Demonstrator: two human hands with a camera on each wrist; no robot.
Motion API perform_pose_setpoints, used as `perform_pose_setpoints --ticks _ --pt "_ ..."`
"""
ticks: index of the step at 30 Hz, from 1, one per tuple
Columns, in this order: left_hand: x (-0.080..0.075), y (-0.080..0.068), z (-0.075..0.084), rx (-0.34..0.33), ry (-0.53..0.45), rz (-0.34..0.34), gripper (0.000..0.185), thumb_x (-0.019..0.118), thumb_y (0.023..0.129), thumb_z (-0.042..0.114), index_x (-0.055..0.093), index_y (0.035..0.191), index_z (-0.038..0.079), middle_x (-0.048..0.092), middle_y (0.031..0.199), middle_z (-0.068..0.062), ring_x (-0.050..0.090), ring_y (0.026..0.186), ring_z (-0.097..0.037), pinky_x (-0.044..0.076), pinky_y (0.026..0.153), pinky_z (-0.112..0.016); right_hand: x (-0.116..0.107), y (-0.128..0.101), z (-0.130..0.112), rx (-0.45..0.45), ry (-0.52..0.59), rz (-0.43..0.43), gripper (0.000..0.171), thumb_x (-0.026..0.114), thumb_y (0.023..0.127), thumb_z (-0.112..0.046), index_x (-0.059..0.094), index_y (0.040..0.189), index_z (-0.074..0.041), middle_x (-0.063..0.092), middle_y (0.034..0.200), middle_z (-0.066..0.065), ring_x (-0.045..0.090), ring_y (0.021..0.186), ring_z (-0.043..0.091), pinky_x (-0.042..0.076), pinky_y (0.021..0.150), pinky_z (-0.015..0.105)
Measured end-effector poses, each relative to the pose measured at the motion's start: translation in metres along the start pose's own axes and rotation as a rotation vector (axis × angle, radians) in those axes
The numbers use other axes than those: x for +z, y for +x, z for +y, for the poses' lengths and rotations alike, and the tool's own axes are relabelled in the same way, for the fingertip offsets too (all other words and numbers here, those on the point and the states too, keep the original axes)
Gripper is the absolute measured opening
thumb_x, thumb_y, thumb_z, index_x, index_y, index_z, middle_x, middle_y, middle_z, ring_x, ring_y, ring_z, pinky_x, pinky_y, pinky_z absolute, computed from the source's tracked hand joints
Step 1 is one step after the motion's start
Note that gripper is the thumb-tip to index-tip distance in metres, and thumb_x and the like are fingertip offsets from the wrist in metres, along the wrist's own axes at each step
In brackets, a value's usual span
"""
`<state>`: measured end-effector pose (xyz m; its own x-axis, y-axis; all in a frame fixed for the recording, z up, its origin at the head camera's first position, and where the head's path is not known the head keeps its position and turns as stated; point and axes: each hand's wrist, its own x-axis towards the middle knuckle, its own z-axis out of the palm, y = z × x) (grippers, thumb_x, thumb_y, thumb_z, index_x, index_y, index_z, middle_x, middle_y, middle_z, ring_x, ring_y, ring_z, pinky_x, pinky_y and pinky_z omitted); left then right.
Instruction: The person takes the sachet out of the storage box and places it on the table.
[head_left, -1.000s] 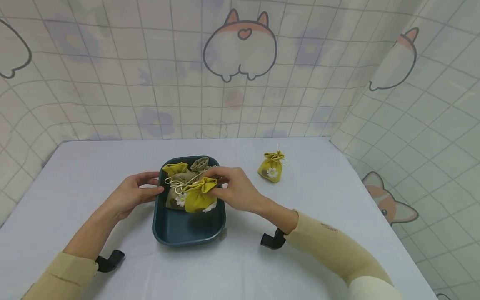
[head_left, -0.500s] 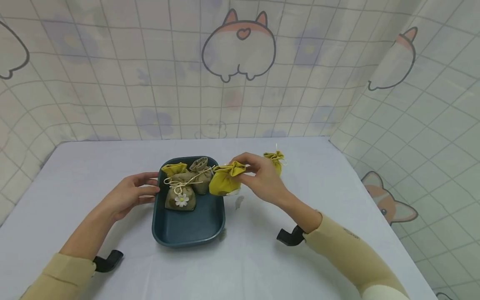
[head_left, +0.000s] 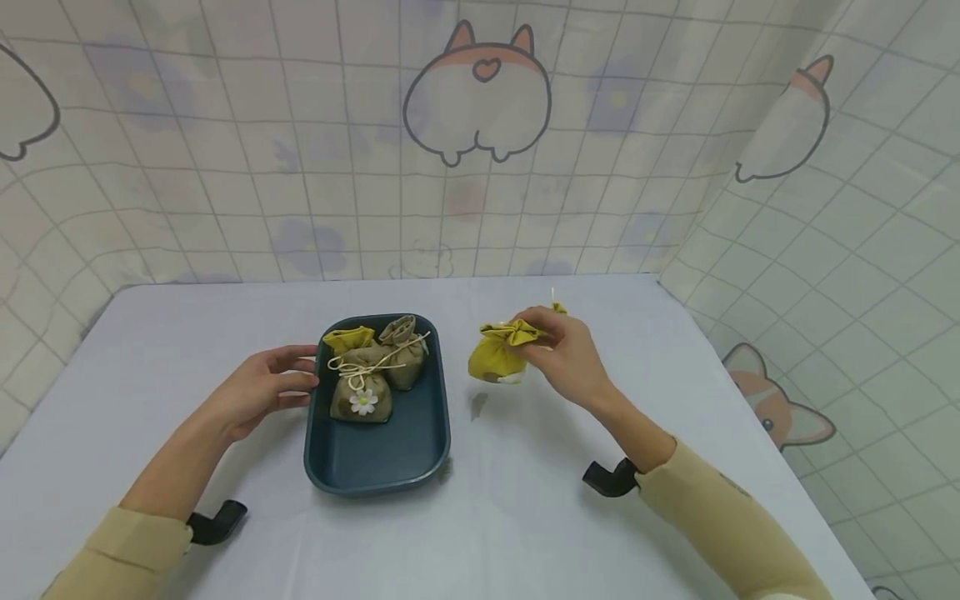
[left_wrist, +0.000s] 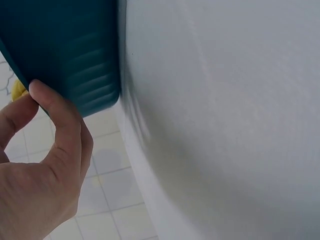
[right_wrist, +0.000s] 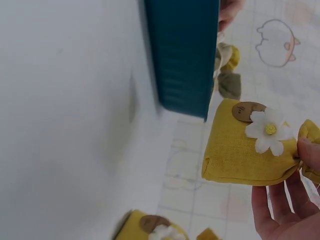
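A dark teal tray [head_left: 375, 482] sits mid-table with two khaki sachets in it: one with a yellow top and a daisy [head_left: 362, 393], one plain behind it [head_left: 406, 357]. My left hand [head_left: 303, 372] rests with straight fingers against the tray's left wall; a finger [left_wrist: 65, 125] touches the tray [left_wrist: 65, 55]. My right hand [head_left: 537, 335] pinches the gathered neck of a yellow sachet [head_left: 495, 360] and holds it above the table, right of the tray. The right wrist view shows this sachet [right_wrist: 245, 150], its daisy [right_wrist: 267, 130] and the tray [right_wrist: 185, 55].
A second yellow sachet [right_wrist: 150, 227] lies on the table behind my right hand; only its top [head_left: 557, 307] shows from the head. The white table [head_left: 525, 517] ends at patterned curtain walls behind and to the right.
My right hand lifted the yellow sachet out of the tray and carried it rightward over the table. The left hand stayed on the tray's left wall.
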<state>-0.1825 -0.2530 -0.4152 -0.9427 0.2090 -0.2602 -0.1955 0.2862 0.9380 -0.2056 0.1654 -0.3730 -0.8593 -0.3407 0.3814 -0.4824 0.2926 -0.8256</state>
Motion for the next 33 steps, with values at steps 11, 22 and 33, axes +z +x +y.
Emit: perform_pose_setpoints --ticks 11,22,33 --pt "-0.001 0.000 0.000 0.025 0.008 -0.004 0.068 0.063 0.099 0.005 0.029 0.156 -0.009 0.045 0.142 -0.031 0.063 0.108 -0.023 0.058 0.089 -0.033 -0.016 -0.004 0.032 0.112 -0.034 0.070 0.023 0.074 0.091 0.004 0.069 0.113 0.003 0.068 0.119 0.016 0.064 0.115 0.029 0.057 0.090 0.026" --pt "-0.001 -0.001 0.002 0.030 0.012 -0.010 0.067 0.063 0.099 0.005 0.030 0.155 -0.009 0.046 0.140 -0.029 0.063 0.107 -0.023 0.058 0.091 -0.035 -0.017 -0.004 0.054 0.199 -0.092 0.067 0.025 0.075 0.092 -0.001 0.069 0.116 0.003 0.067 0.120 0.016 0.064 0.117 0.031 0.057 0.092 0.031" --pt "-0.002 -0.002 0.001 0.034 0.016 -0.008 0.066 0.062 0.099 0.005 0.031 0.155 -0.008 0.046 0.140 -0.029 0.063 0.107 -0.021 0.058 0.090 -0.033 -0.014 -0.006 0.063 0.203 -0.135 0.071 0.026 0.078 0.090 -0.001 0.069 0.115 -0.001 0.070 0.115 0.013 0.065 0.113 0.029 0.057 0.092 0.034"
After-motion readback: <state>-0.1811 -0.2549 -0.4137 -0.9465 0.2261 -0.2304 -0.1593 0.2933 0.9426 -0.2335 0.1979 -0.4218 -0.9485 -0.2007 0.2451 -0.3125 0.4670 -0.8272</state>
